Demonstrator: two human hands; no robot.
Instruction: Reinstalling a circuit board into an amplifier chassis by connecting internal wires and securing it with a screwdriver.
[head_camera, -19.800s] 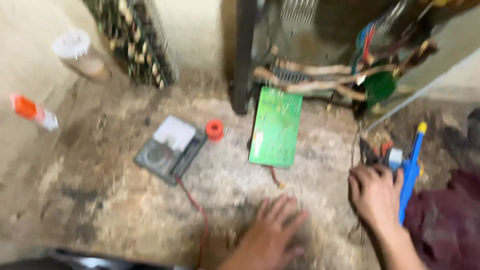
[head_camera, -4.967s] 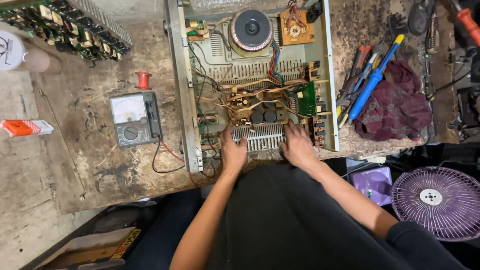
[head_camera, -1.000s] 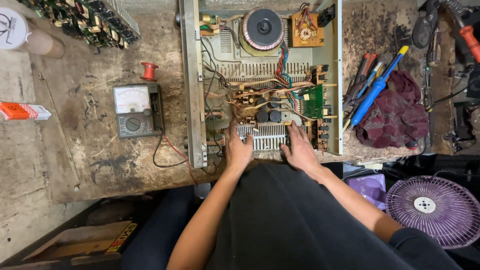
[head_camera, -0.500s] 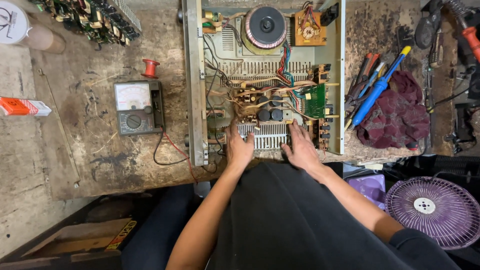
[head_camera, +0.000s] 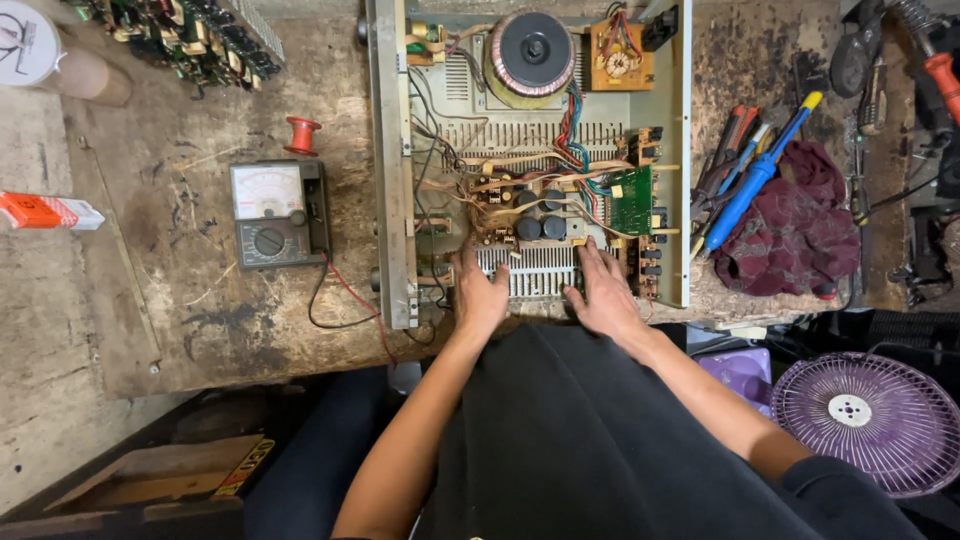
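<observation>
An opened metal amplifier chassis (head_camera: 392, 180) lies on the worn workbench, full of wiring, circuit boards and a round toroidal transformer (head_camera: 530, 50) at its far end. A ribbed silver heatsink (head_camera: 535, 270) sits at the near edge. My left hand (head_camera: 480, 292) rests at the heatsink's left end, fingers spread and touching it. My right hand (head_camera: 605, 290) lies flat against its right end, beside a green circuit board (head_camera: 632, 200). Neither hand has anything lifted.
An analog multimeter (head_camera: 275, 213) with red and black leads lies left of the chassis, a red spool (head_camera: 301, 134) beyond it. Screwdrivers (head_camera: 755, 180) and a dark red rag (head_camera: 795, 220) lie to the right. A purple fan (head_camera: 865, 420) stands lower right.
Both hands have stayed on the heatsink at the near edge of the chassis; only the camera view has shifted slightly.
</observation>
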